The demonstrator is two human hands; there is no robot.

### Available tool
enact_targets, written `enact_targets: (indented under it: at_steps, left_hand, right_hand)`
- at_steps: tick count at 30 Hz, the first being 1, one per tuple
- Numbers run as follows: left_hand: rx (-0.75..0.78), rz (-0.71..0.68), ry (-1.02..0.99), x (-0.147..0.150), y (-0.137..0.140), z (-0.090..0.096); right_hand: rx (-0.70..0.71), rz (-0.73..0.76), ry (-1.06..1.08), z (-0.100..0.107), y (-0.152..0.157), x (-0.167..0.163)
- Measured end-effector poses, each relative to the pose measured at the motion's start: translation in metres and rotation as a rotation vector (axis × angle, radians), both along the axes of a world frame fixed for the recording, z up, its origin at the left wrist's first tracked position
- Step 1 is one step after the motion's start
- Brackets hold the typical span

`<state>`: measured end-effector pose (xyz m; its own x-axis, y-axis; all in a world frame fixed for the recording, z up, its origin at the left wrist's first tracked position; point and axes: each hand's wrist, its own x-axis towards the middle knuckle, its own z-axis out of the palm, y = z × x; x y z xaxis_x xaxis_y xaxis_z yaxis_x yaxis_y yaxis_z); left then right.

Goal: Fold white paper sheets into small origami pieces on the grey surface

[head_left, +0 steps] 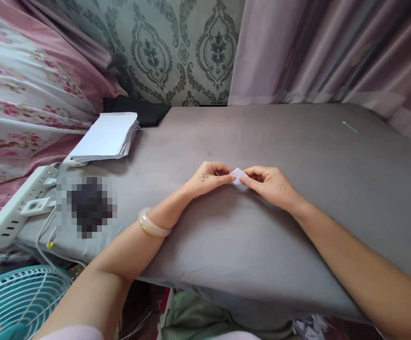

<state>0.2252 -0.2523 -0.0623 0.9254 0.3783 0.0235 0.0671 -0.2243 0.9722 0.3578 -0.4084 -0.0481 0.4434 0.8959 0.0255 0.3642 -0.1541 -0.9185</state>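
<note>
A small folded white paper (238,174) is held up to a point at the centre of the clock, over a grey cover (205,137); whether the cover is touched by it cannot be told. Its left edge is pinched between thumb and fingers of the left hand (207,179), at nine o'clock, and its right edge is pinched likewise by the right hand (272,184), at three. Clusters of small dark dots are marked on the backs of both hands, fainter on the right. A pale bangle (152,224) is worn on the left forearm, towards eight.

A stack of white sheets (106,134) is laid between nine and ten, with a flat black item (152,114) partly covered by it. Near nine, a dark object (90,205) is hidden by pixelation. Farther out, a white power strip (9,212) is fitted with a plugged-in charger (35,206), on which any lettering is too small to be read. A thin stick (350,126) is seen between two and three, and a teal fan (17,302) at eight.
</note>
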Motion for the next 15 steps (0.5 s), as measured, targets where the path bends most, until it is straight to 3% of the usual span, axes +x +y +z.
enact_targets:
  at_steps: [3,6,8,12,15]
  left_hand:
    - [-0.023,-0.017,-0.025,0.0,0.0,0.0]
    - [0.066,-0.005,-0.081,0.001,-0.002,-0.001]
    - [0.239,0.035,-0.134,0.002,-0.003,-0.002]
    - [0.742,0.05,-0.299,0.004,-0.002,-0.007]
    - [1.079,0.01,-0.344,0.005,0.0,-0.009]
  right_hand:
    - [0.031,-0.031,-0.042,-0.002,0.001,0.001]
    - [0.056,-0.046,-0.085,-0.005,0.004,0.001]
    - [0.119,-0.062,-0.189,-0.008,0.006,0.001]
    - [0.322,-0.088,-0.576,-0.016,0.007,0.002]
    - [0.348,-0.086,-0.91,-0.021,0.006,0.003]
